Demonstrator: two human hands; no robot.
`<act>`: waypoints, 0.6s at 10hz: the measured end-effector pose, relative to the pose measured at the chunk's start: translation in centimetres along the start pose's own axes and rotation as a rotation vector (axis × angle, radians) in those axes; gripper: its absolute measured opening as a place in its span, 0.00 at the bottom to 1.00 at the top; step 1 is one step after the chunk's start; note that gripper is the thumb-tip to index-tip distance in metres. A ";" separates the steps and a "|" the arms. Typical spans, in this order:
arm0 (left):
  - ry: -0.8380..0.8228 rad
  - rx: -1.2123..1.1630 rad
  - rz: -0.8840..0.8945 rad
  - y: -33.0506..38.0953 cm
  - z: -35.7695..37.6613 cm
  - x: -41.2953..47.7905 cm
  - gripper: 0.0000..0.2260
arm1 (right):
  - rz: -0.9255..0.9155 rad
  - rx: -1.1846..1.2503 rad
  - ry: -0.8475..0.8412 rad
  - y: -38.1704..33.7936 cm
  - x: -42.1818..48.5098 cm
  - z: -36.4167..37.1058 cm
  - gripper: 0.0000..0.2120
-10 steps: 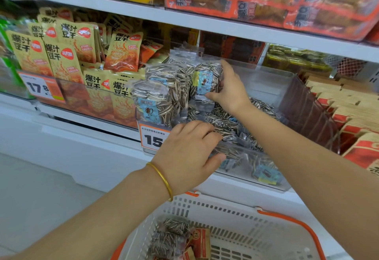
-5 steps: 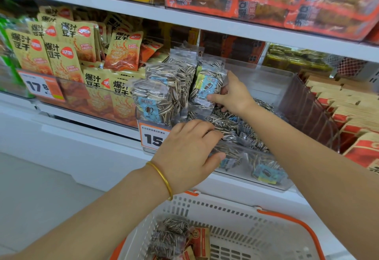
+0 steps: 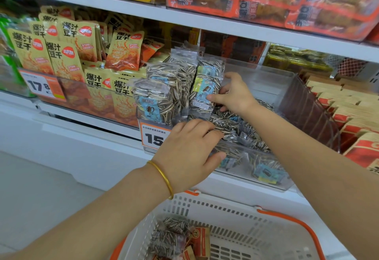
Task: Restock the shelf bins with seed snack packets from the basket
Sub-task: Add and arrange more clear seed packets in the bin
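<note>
A clear shelf bin (image 3: 266, 79) holds sunflower seed packets. Several stand upright at its left (image 3: 164, 87); others lie flat in a pile (image 3: 242, 128). My right hand (image 3: 235, 93) grips one upright seed packet (image 3: 205, 87) with a blue and yellow label, pressing it against the standing row. My left hand (image 3: 190, 149) lies over the bin's front wall, fingers curled on the flat packets, thumb against the outside. Below, the white basket (image 3: 235, 214) with orange handles holds more seed packets (image 3: 170, 235) and red-brown packets (image 3: 199, 239).
Yellow tofu snack packets (image 3: 61, 54) fill the bin to the left, behind a price tag (image 3: 43, 85). Red and tan boxes (image 3: 352, 116) stand to the right. The upper shelf (image 3: 184, 19) overhangs the bins. Pale floor (image 3: 30, 198) lies at lower left.
My right hand has slid down the upright packet and tilted it to stand against the row. My left hand has stayed on the bin's front edge.
</note>
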State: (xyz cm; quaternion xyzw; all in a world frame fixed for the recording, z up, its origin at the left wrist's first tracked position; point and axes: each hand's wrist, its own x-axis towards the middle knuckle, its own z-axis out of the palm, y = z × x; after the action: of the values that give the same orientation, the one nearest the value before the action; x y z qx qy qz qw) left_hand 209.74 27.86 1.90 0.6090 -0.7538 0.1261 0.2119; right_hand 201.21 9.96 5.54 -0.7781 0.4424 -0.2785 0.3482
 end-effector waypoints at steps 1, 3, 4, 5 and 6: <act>0.000 0.005 0.000 0.0 -0.1 -0.1 0.20 | -0.001 -0.005 -0.003 -0.2 -0.2 -0.1 0.41; -0.005 -0.001 0.003 0.0 -0.2 -0.1 0.20 | 0.008 0.004 -0.018 -0.1 -0.2 -0.2 0.41; -0.022 -0.012 -0.002 0.0 -0.3 -0.1 0.20 | 0.020 0.007 -0.008 -0.2 -0.5 -0.4 0.40; -0.034 -0.024 0.013 0.2 -0.7 -0.1 0.20 | 0.005 -0.019 0.003 -1.2 -1.5 -0.9 0.39; 0.017 0.013 0.061 1.1 -2.2 -1.0 0.18 | -0.093 -0.087 0.072 -2.7 -4.3 -2.0 0.33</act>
State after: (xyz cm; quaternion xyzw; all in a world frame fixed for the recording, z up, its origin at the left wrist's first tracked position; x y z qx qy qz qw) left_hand 209.18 29.98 3.41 0.5862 -0.7693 0.1426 0.2104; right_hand 199.08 14.13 8.33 -0.8018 0.4298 -0.3024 0.2845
